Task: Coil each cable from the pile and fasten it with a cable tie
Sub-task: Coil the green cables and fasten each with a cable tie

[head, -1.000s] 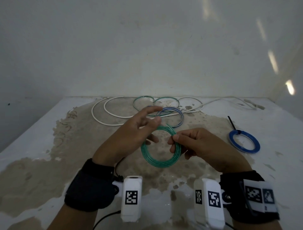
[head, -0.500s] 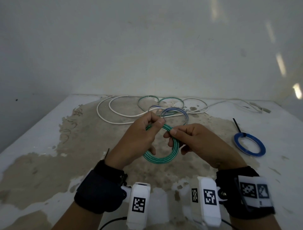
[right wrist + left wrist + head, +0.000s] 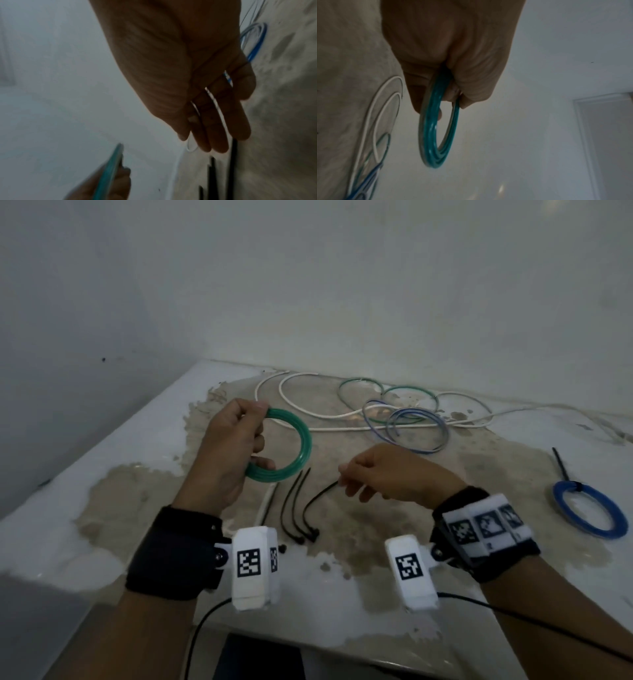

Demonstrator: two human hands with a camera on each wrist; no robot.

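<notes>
My left hand (image 3: 236,440) grips the coiled green cable (image 3: 296,446) by its left side and holds it upright above the table; the left wrist view shows the fingers (image 3: 450,67) curled round the green coil (image 3: 435,135). My right hand (image 3: 346,481) hovers low, its fingers nearly straight, fingertips at the tail end of a black cable tie (image 3: 317,501). Nothing shows pinched between the fingers (image 3: 221,135). Two more black ties (image 3: 291,508) lie just left of it.
Loose white, green and blue cables (image 3: 394,416) lie tangled at the back of the stained table (image 3: 137,501). A blue coil (image 3: 589,511) fastened with a black tie lies at the right. A wall stands behind.
My right hand let go of the green coil and dropped toward the cable ties. My left hand carried the coil left and up. The view tilted down, bringing the ties into sight.
</notes>
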